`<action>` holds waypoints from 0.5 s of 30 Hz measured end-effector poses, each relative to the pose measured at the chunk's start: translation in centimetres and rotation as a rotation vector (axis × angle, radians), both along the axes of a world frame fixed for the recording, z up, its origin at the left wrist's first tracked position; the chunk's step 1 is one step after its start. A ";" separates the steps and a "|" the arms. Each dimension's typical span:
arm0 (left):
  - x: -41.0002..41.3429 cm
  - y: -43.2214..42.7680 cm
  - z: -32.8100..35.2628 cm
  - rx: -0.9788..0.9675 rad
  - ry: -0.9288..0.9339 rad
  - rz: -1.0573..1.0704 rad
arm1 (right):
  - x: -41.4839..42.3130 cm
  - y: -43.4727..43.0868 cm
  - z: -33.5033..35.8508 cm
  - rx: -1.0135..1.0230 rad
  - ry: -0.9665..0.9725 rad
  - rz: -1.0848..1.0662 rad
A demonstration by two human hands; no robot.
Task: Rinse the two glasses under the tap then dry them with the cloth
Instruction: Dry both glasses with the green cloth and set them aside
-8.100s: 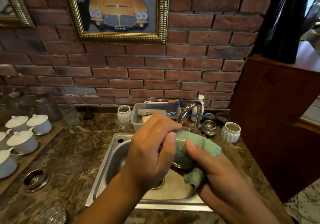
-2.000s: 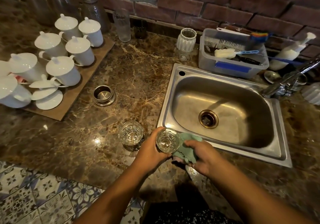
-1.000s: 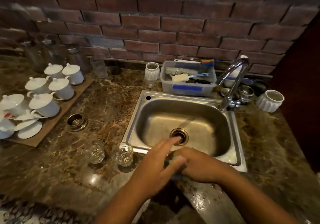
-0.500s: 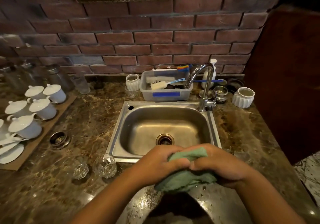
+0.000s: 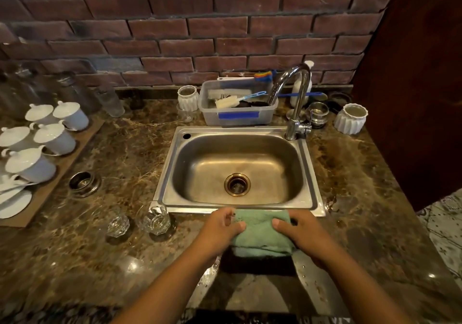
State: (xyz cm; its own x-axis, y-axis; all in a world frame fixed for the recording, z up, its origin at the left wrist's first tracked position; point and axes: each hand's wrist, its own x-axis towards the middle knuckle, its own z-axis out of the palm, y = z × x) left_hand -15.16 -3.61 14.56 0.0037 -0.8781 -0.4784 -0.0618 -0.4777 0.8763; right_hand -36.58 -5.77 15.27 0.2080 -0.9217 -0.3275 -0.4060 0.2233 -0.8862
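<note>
Kitchen, steel sink (image 5: pixel 310 198), tap (image 5: pixel 297 98), teacups (image 5: pixel 53 137)

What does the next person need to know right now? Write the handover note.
Left hand and right hand: both pinch the folded green cloth on the counter in front of the sink.
Two glasses stand on the counter left of the cloth, free of both hands.
Tap: no water running.
Done, by the look of it: rinsing and drying.
Left: let go of the cloth; check the glasses for wet spots.
</note>
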 end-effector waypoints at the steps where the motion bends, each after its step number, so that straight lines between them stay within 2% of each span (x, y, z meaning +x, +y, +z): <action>1: 0.1 0.0 -0.9 0.001 -0.060 -0.024 | 0.0 0.0 -1.1 0.020 0.045 0.006; 5: 0.5 -0.1 -4.9 0.060 -0.242 -0.022 | 0.7 -0.3 -5.3 -0.011 0.400 0.014; 7: 0.5 -0.3 -6.4 0.083 -0.354 -0.045 | 1.1 -0.1 -7.0 -0.031 0.513 0.038; 12: 0.1 0.2 -8.8 -0.053 -0.761 -0.245 | 0.2 1.2 -9.3 -0.107 0.632 0.112; 15: 0.2 0.7 -9.2 -0.241 -0.972 -0.317 | -0.2 1.9 -9.9 -0.292 0.651 0.103</action>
State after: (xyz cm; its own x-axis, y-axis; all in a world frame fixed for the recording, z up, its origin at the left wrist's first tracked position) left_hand -14.94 -2.95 5.38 0.0462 -0.9776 -0.2053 -0.8816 -0.1365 0.4519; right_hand -36.83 -3.88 5.41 0.1451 -0.9768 -0.1573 -0.8783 -0.0539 -0.4751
